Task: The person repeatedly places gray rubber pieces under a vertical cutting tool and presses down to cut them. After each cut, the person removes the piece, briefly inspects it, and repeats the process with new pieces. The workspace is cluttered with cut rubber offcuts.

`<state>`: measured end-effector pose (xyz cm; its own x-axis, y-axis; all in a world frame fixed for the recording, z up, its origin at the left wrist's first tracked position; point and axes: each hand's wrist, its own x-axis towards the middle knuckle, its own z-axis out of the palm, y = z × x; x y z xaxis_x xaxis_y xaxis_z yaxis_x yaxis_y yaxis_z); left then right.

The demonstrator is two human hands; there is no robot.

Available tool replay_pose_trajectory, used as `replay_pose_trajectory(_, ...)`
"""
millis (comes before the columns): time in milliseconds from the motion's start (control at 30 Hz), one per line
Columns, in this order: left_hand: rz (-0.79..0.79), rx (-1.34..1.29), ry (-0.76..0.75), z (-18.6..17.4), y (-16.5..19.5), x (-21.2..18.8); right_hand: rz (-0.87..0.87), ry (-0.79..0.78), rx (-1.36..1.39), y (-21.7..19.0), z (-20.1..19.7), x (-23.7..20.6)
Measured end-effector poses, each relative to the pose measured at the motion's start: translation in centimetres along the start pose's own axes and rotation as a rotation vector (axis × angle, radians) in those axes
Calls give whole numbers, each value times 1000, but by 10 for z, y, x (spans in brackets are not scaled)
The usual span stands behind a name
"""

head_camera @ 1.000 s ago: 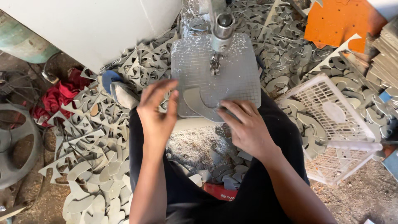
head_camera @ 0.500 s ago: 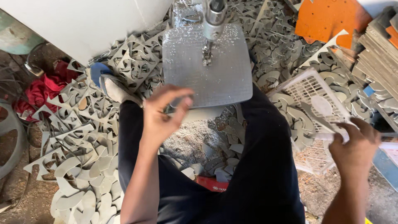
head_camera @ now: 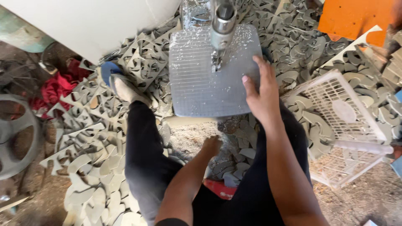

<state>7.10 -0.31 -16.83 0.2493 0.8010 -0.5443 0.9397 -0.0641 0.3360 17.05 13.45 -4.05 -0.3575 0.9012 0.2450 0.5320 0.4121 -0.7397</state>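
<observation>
Hands: right hand [head_camera: 261, 98] flat, empty on saw table's [head_camera: 197, 83] right edge, keep fingers off blade [head_camera: 216, 62]; left hand [head_camera: 211, 146] low near offcuts [head_camera: 234, 167], grip unclear.

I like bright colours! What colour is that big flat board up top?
Orange flat board, head view.

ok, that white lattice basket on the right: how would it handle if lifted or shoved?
The white basket is probably light: thin open plastic lattice. Likely flexes somewhat. It already sits tilted on loose grey offcuts, so a shove may tip or slide it.
</observation>
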Motion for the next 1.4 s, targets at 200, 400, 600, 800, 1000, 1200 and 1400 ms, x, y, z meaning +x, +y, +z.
replay_pose_trajectory(200, -113, -12, 192, 23, -5, 6, -105, 25, 18, 17, -1, -5)
replay_pose_trajectory(400, -109, -156, -300, 17, -12, 14, -57, 6, 55, 19, -2, -4)
replay_pose_trajectory(600, -133, 117, 47, -39, 21, 5, -76, 23, 163, 19, -2, -4)
replay_pose_trajectory(800, -22, -451, 342, -137, -7, -137, -173, 67, 261, 30, -10, -13)
replay_pose_trajectory(1000, 16, -828, 654, -198, -28, -140, -70, 22, 667, 44, -26, -18)
replay_pose_trajectory(1200, -48, -761, 758, -179, -42, -104, -130, 48, 583, 36, -13, -25)
replay_pose_trajectory(1400, -72, -745, 665, -172, -55, -98, -187, 62, 547, 29, -16, -21)
